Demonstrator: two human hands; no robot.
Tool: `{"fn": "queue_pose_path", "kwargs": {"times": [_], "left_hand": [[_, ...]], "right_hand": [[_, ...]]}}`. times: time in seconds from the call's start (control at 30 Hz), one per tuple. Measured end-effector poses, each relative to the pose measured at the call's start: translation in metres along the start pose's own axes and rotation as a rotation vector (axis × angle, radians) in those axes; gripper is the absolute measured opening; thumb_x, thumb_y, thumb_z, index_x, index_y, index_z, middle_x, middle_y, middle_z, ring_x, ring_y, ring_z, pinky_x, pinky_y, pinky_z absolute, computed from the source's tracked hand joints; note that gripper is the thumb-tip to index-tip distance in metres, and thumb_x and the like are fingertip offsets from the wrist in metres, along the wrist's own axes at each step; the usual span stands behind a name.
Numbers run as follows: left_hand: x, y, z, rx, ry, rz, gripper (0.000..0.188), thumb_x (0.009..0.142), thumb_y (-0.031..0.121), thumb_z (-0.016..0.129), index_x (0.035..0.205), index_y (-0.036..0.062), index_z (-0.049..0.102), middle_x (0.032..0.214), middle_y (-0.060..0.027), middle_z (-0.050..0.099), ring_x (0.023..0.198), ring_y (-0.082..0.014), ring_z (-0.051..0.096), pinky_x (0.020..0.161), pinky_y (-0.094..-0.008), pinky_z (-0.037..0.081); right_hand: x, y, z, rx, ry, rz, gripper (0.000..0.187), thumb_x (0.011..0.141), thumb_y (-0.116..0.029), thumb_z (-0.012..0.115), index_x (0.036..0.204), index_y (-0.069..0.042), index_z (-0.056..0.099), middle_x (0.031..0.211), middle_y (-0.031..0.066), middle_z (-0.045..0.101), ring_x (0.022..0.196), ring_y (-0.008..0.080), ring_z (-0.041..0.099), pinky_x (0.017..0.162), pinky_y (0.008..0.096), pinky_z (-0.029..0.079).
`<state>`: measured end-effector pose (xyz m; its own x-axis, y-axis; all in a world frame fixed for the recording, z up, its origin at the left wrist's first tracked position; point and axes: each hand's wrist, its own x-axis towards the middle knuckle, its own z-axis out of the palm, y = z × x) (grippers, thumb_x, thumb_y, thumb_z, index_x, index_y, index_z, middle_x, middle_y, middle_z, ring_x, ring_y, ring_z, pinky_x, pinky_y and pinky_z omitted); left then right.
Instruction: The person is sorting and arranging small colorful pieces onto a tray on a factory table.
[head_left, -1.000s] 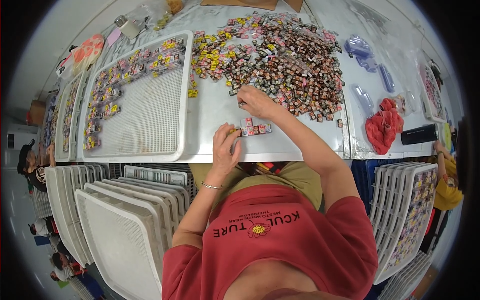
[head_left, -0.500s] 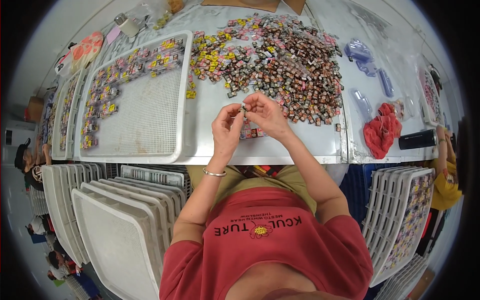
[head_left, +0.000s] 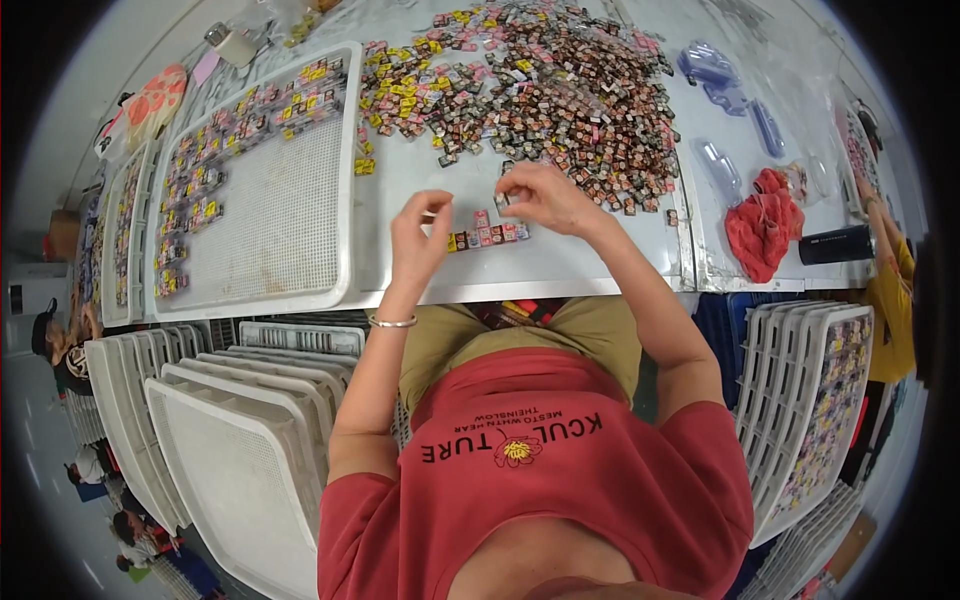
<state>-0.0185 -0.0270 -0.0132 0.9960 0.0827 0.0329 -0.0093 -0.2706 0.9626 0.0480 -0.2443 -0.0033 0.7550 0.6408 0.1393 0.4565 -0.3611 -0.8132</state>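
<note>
Pinched between the thumb and fingers of my right hand is a small dark-sided cube, held just over the table. My left hand hovers to its left, thumb and index finger a little apart, with nothing visible between them. Below and between both hands lies a short row of small pink, red and yellow cubes, and one more cube sits against its far side. Beyond my hands spreads a big loose pile of similar little cubes, mostly dark, with pink and yellow ones toward the left.
A white mesh tray on the left holds rows of cubes along its far and left sides. On the right lie a red cloth, a black cylinder and clear plastic pieces. Stacked trays stand below the table edge; other people work at both sides.
My hands have come apart: the left moved left, while the right keeps a small cube. The row of cubes beneath them is now more exposed. The whole view has shifted slightly.
</note>
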Motion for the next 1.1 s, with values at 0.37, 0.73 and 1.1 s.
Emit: {"fn": "queue_pose_path", "kwargs": {"times": [0.37,0.73,1.1], "left_hand": [[-0.026,-0.024,0.021,0.542,-0.119,0.636,0.030,0.073,0.000,0.063,0.104,-0.0017,0.061,0.110,-0.0120,0.058,0.098,-0.0306,0.051,0.087,-0.0378,0.042],[-0.031,-0.027,0.025,0.644,-0.108,0.623,0.037,0.075,0.000,0.060,0.112,0.0014,0.057,0.113,-0.0107,0.055,0.100,-0.0292,0.050,0.089,-0.0372,0.038],[-0.027,-0.031,0.004,0.435,0.111,0.545,0.033,0.079,-0.007,0.049,0.110,-0.0001,0.057,0.107,-0.0168,0.057,0.099,-0.0315,0.054,0.088,-0.0366,0.042]], "right_hand": [[-0.017,0.004,0.057,-0.461,0.114,-0.050,0.011,0.074,-0.011,0.062,0.081,-0.003,0.061,0.084,0.0113,0.054,0.083,0.0300,0.057,0.069,0.0421,0.048],[-0.020,0.003,0.068,-0.504,0.285,-0.064,0.009,0.076,-0.008,0.058,0.082,-0.002,0.061,0.085,0.0110,0.055,0.086,0.0292,0.056,0.070,0.0409,0.048],[0.027,0.023,0.004,-0.637,0.050,0.310,0.023,0.075,-0.018,0.069,0.094,-0.005,0.066,0.091,0.0131,0.062,0.092,0.0310,0.059,0.082,0.0419,0.047]]}}
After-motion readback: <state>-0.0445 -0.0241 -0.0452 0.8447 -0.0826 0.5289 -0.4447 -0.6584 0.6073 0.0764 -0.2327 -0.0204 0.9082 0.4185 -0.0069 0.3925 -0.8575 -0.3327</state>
